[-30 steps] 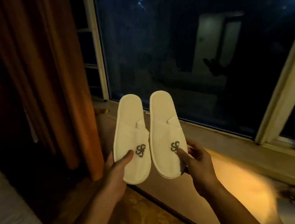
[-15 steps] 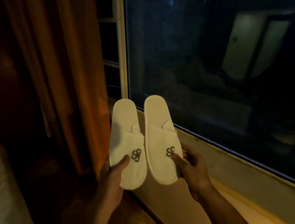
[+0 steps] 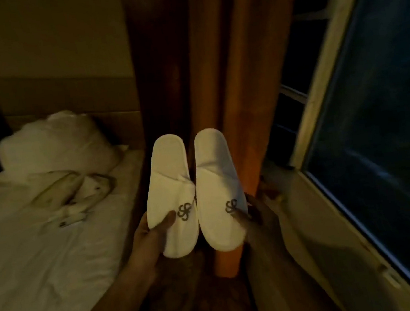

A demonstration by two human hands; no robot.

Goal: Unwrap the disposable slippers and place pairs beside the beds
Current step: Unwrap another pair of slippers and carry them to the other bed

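Left hand [image 3: 151, 234]: held the left slipper [image 3: 170, 197] near its toe end, thumb curled over the top beside the grey monogram, fingers hidden behind the sole.
Right hand [image 3: 259, 215]: held the right slipper [image 3: 218, 189] at its outer edge, thumb pressed by the monogram, fingers curled behind.
Slippers: 2 white ones, unwrapped, raised in the air side by side, just apart, heels pointing up and away, in front of the curtain.
Floor [image 3: 200, 306]: dark, patterned, below the hands, between bed and window.
Bed [image 3: 32, 264]: at left, white sheet, with a crumpled wrapper [image 3: 75, 195] lying on it.
Pillow [image 3: 54, 141]: white, at the bed's head.
Curtain [image 3: 228, 76]: orange, hanging behind the slippers.
Window [image 3: 372, 110]: at right, dark glass, pale frame.
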